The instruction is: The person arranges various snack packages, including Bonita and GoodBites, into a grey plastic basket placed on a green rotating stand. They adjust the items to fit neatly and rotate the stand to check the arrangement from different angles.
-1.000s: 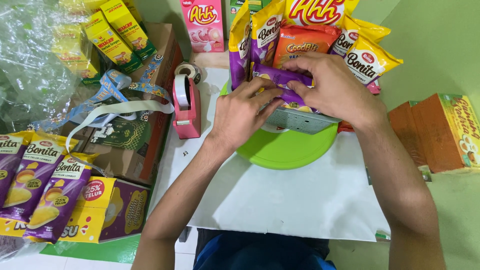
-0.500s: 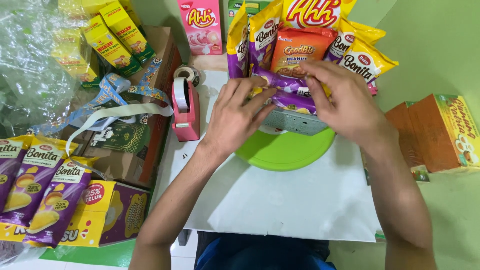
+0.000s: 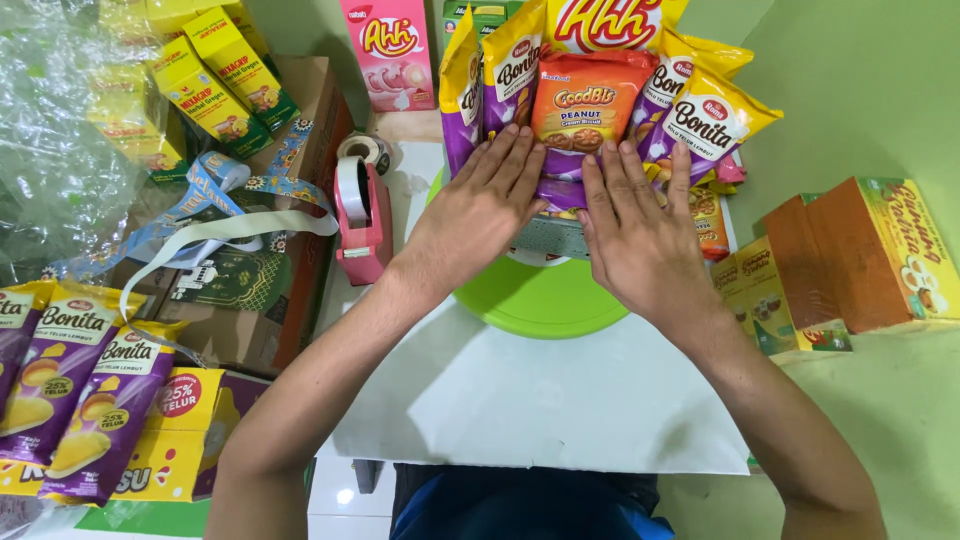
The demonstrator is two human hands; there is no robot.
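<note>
Snack packs (image 3: 590, 110) stand in a bunch just above the green plate (image 3: 545, 305), and the left hand (image 3: 480, 215) and right hand (image 3: 640, 245) press flat and open against them, so next comes a steady hold.

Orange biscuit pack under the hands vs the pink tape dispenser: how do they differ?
The orange biscuit pack is a soft, flat pouch standing among purple-and-yellow snack bags; the pink tape dispenser is rigid plastic, off to the side. The left hand and right hand press below the pack; neither touches the dispenser. Both sit on the white tabletop.
</note>
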